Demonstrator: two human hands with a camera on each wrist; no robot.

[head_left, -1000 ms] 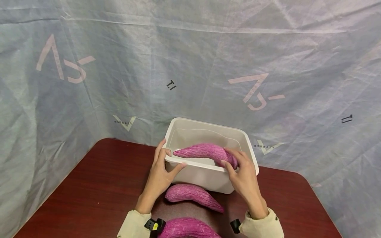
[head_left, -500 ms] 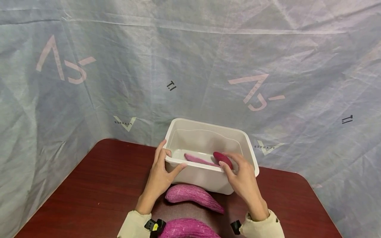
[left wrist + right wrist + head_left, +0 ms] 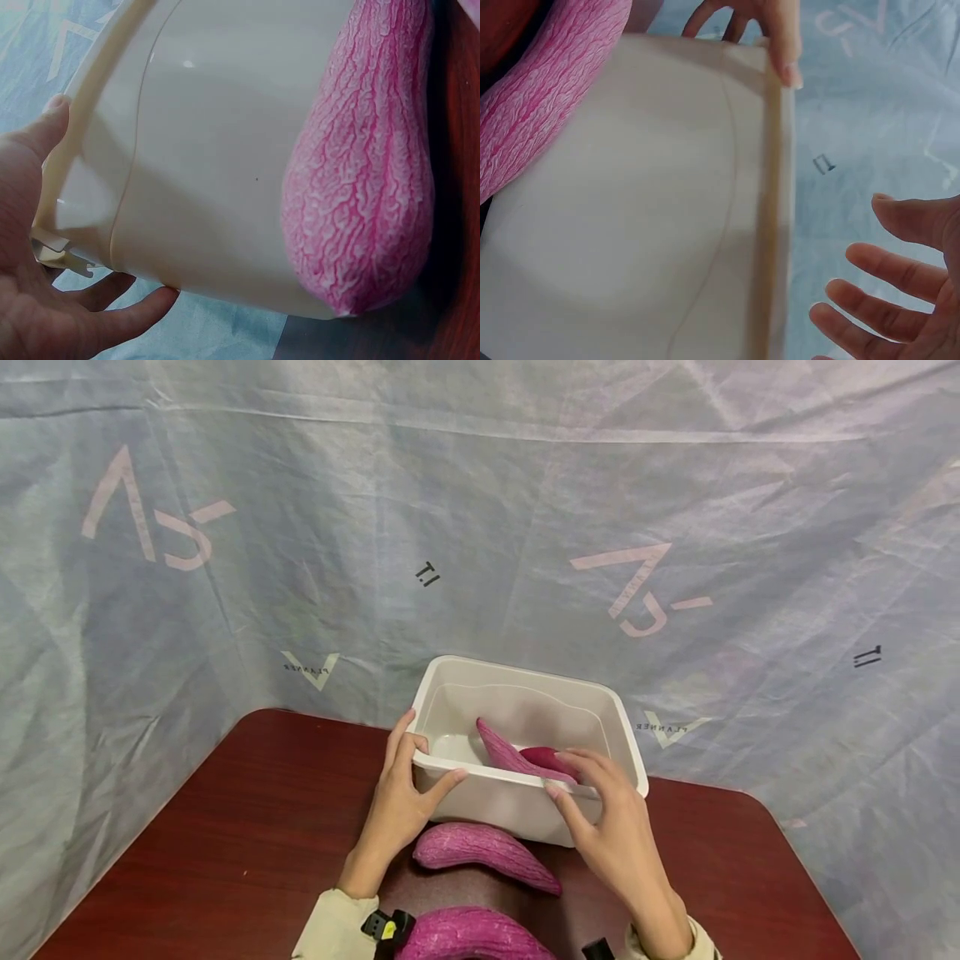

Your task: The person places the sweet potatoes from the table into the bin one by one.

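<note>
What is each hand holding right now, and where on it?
The left hand grips the white tub at its near-left rim corner, thumb over the edge. The right hand holds nothing; its fingers are spread open above the near rim, apart from the sweet potato inside.

Soft, even light, faint shadows; wrist views close and slightly blurred.

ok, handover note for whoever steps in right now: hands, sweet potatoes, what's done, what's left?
Left hand: grips the near left corner of the white tub, thumb on the rim.
Right hand: open, fingers spread at the tub's near right rim, holding nothing.
Done: one purple sweet potato in the tub, lying tilted against the bottom.
Left: a second sweet potato on the red-brown table just in front of the tub, and a third at the near edge between the wrists. Neither is touched.
</note>
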